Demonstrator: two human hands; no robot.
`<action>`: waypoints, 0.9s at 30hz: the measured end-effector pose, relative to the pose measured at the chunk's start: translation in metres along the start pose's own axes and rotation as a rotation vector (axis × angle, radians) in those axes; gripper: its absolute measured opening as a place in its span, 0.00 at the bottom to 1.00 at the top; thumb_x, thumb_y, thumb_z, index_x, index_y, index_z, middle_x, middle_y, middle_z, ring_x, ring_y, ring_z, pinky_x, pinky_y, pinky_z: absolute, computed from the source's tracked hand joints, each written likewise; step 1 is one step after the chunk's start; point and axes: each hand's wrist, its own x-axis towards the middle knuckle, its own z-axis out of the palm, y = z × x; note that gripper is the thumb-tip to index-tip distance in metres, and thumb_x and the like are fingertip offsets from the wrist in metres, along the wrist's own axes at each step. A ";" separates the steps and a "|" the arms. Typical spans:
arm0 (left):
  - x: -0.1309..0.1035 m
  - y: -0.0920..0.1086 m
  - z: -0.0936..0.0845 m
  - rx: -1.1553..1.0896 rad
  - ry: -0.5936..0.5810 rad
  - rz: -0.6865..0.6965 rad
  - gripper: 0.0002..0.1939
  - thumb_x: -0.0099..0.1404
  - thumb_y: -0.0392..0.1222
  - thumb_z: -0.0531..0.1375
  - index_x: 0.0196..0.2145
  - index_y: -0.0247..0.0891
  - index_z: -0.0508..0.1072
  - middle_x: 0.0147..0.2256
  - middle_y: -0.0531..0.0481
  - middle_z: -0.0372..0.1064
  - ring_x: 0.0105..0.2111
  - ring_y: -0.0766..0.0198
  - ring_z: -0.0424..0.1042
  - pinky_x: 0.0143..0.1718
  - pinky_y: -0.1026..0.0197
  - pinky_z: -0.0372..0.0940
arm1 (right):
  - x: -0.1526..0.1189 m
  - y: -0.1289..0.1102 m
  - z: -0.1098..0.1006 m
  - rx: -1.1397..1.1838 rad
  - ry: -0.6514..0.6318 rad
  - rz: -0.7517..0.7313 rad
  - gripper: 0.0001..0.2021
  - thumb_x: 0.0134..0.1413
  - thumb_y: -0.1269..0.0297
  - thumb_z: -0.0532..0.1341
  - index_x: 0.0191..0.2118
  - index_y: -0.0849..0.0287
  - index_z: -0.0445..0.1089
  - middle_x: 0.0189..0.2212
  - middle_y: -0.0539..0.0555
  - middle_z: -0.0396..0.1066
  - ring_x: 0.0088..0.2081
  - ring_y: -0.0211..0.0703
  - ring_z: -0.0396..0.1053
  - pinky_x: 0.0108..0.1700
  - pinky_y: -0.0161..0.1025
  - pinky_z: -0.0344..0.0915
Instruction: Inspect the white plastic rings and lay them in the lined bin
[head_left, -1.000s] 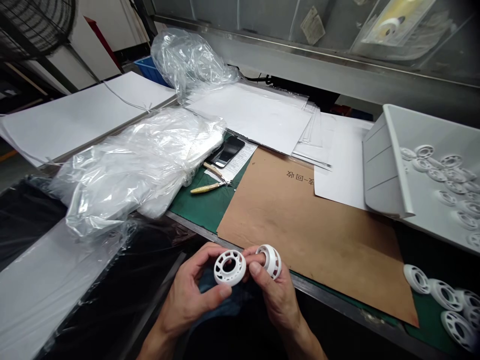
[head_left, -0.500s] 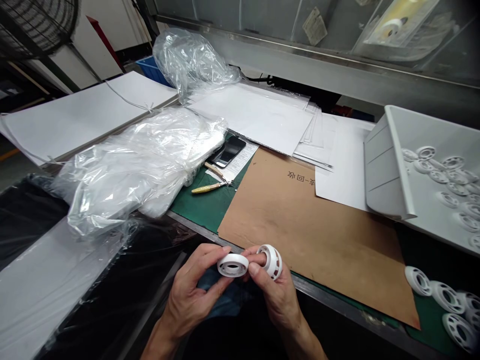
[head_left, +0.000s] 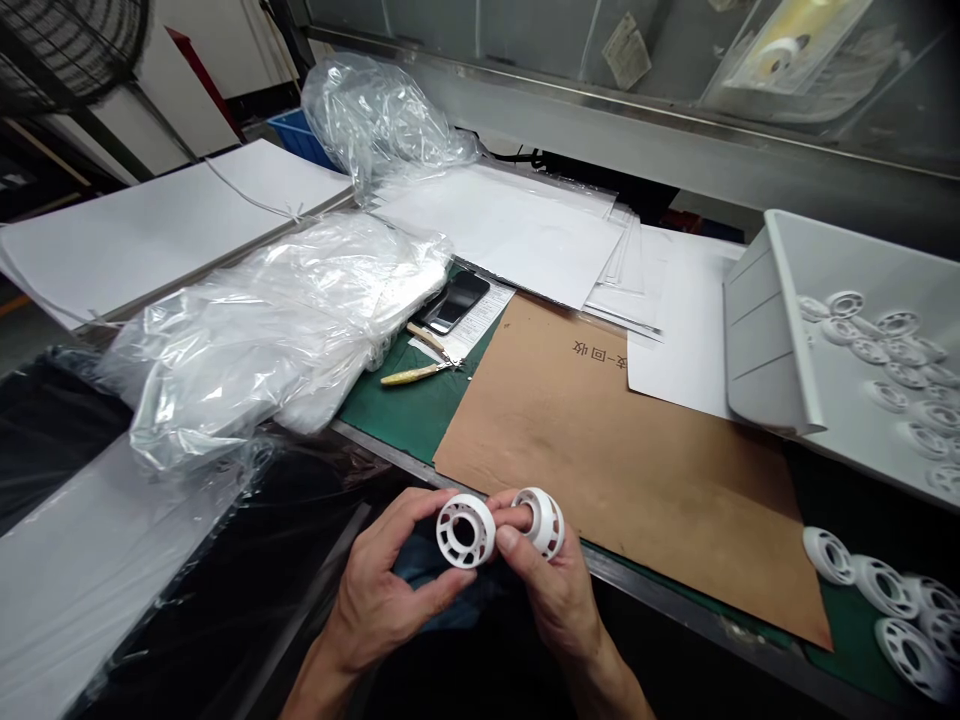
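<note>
Head view: you hold two white plastic wheel hubs just in front of the bench edge, low in the frame.
Left hand: closed on the left hub, thumb below, fingers over the rim.
Right hand: closed on the right hub, thumb pressed on its near side.
Change: half a second ago the left hub lay almost edge-on to you; now its spoked face is turned toward you again, as it was a second ago.
Right hub: unchanged in pose across all three pictures; the two hubs sit just beside each other, perhaps touching.
Reading: you appear to be rolling the left hub to look over its rim and faces, so the check on this piece seems under way, not finished.
Surroundings: brown cardboard sheet beyond your hands; white bin of hubs at right; loose hubs on the green mat.
</note>
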 end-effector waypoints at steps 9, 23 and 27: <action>0.002 0.001 -0.002 -0.072 -0.048 -0.038 0.24 0.60 0.47 0.74 0.53 0.43 0.78 0.44 0.45 0.80 0.42 0.54 0.81 0.45 0.58 0.74 | -0.001 -0.001 0.002 -0.007 0.023 0.016 0.08 0.63 0.55 0.69 0.40 0.49 0.85 0.43 0.55 0.78 0.46 0.50 0.74 0.51 0.44 0.70; 0.003 0.002 -0.004 -0.121 -0.066 -0.121 0.23 0.61 0.59 0.72 0.46 0.41 0.83 0.37 0.46 0.81 0.34 0.57 0.79 0.38 0.61 0.71 | -0.001 0.000 0.002 0.024 0.015 0.032 0.08 0.63 0.55 0.68 0.38 0.51 0.84 0.41 0.53 0.75 0.40 0.44 0.73 0.47 0.39 0.71; 0.002 0.002 -0.005 -0.134 -0.082 -0.159 0.27 0.61 0.64 0.69 0.45 0.39 0.83 0.37 0.45 0.82 0.34 0.56 0.79 0.37 0.60 0.70 | -0.001 0.001 0.003 0.043 0.010 0.040 0.08 0.64 0.56 0.68 0.40 0.52 0.84 0.43 0.54 0.75 0.36 0.42 0.73 0.42 0.39 0.72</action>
